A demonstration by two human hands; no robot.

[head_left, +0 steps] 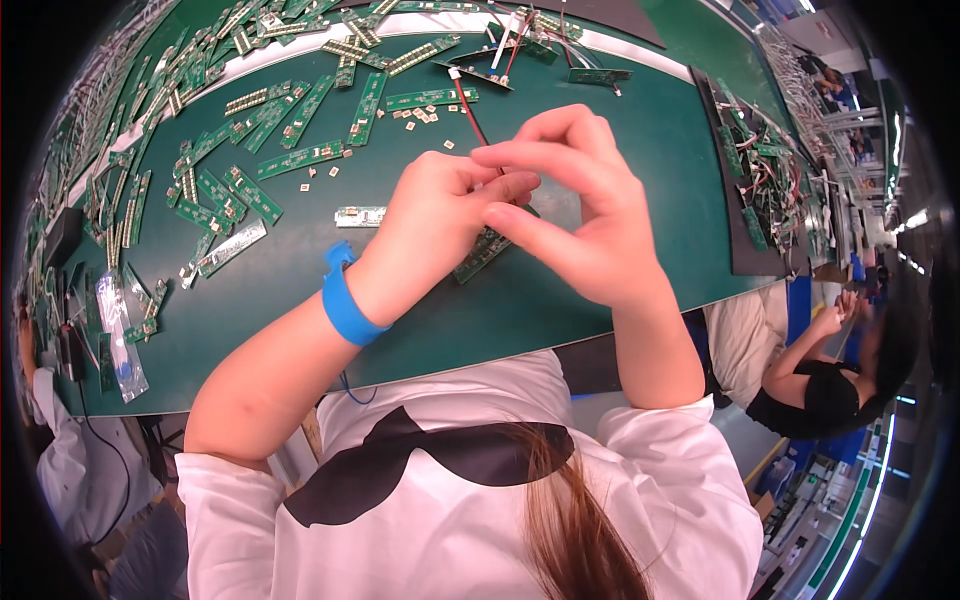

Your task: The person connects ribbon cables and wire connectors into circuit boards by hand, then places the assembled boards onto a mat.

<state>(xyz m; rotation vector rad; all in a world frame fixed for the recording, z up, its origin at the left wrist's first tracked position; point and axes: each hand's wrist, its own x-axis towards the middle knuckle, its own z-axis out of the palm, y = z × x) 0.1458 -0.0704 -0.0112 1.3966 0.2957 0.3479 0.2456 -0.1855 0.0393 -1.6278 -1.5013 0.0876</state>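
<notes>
My left hand (432, 205), with a blue wrist strap (345, 300) on it, is closed near the middle of the bench. Its fingers grip a green circuit board (482, 256), mostly hidden below the hand. A red and black wire (468, 108) with a white plug at its far end runs down to the fingertips. My right hand (585, 205) comes in from the other side, thumb and index finger apart around the left fingertips. The index tip is by the wire; whether it touches cannot be made out. A pale board strip (360, 216) lies behind my left wrist.
Many green board strips (300, 160) lie across the left and back of the green bench (300, 330). Small pale square parts (420, 114) are scattered beyond my hands. A black tray (745, 240) with wired boards stands at right. A person (830, 370) sits beyond it.
</notes>
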